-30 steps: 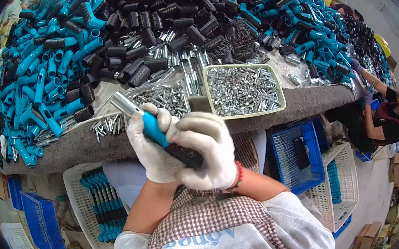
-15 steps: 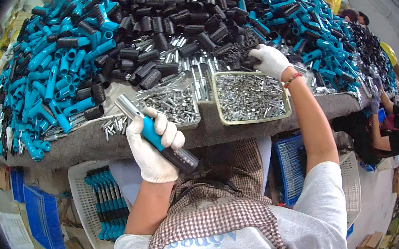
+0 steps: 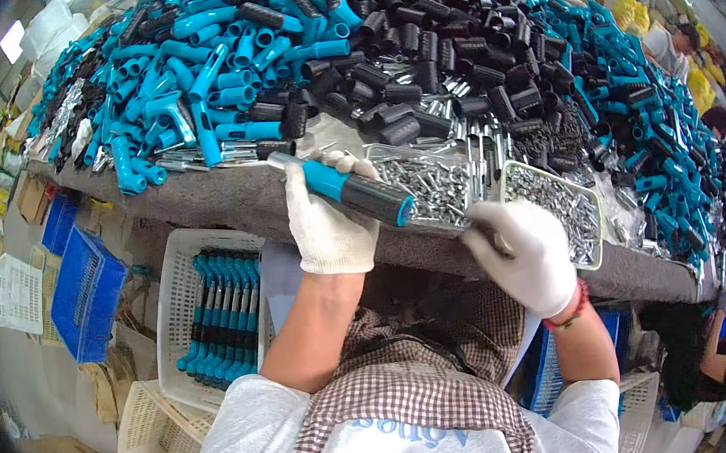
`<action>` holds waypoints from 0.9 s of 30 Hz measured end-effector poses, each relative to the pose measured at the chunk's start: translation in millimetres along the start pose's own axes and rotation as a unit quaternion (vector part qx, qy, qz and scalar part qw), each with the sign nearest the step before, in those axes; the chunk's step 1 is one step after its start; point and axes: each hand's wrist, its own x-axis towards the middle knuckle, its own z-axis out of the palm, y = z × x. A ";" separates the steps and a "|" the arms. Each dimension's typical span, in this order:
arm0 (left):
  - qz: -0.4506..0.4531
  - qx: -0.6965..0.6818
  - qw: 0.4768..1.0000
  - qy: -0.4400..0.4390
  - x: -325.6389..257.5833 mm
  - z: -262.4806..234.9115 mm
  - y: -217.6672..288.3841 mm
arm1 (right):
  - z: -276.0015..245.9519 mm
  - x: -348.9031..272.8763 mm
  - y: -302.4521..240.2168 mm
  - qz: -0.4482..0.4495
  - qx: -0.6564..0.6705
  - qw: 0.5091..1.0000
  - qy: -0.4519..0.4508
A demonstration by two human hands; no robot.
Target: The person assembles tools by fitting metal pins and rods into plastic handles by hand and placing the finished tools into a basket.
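My left hand (image 3: 333, 221), in a white knit glove, is wrapped round a teal and black tubular handle (image 3: 349, 185). Bare metal shows at the handle's left end, and a teal rim rings its black right end. Gloved in white too, my right hand (image 3: 527, 252) hovers over the table's front edge, right of the handle and apart from it. Its fingers are curled in toward the thumb; anything between them is too small or hidden to make out. Just beyond lie a clear tray (image 3: 421, 186) of small metal pins and a pale-rimmed tray (image 3: 598, 240) of short metal pieces.
Teal tubular parts (image 3: 185, 77) heap up at the left, black ribbed sleeves (image 3: 450, 46) in the middle, more teal parts (image 3: 627, 107) at the right. A white crate (image 3: 174, 279) below the table holds teal-black assemblies (image 3: 221, 319). Blue crates (image 3: 89, 293) stand beside it. Other people sit at right.
My right hand has come back from the small black parts beyond the pale-rimmed tray, toward my left hand. The handle has tipped closer to level. The whole view has swung left.
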 end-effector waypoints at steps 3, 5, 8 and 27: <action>0.011 -0.027 1.000 -0.005 -3.9 5.4 9.4 | 21.4 9.6 -10.4 -0.050 -0.036 0.998 0.008; 0.031 -0.026 0.999 0.015 -4.6 4.5 19.8 | 28.9 20.0 -18.2 -0.053 -0.037 0.998 -0.006; 0.089 -0.007 0.996 -0.006 -3.7 -2.7 27.9 | 48.9 36.4 -29.7 -0.052 -0.004 0.998 -0.036; 0.087 0.017 0.990 0.112 41.9 -58.0 87.1 | 158.9 313.0 116.2 -0.152 -0.397 0.905 -0.029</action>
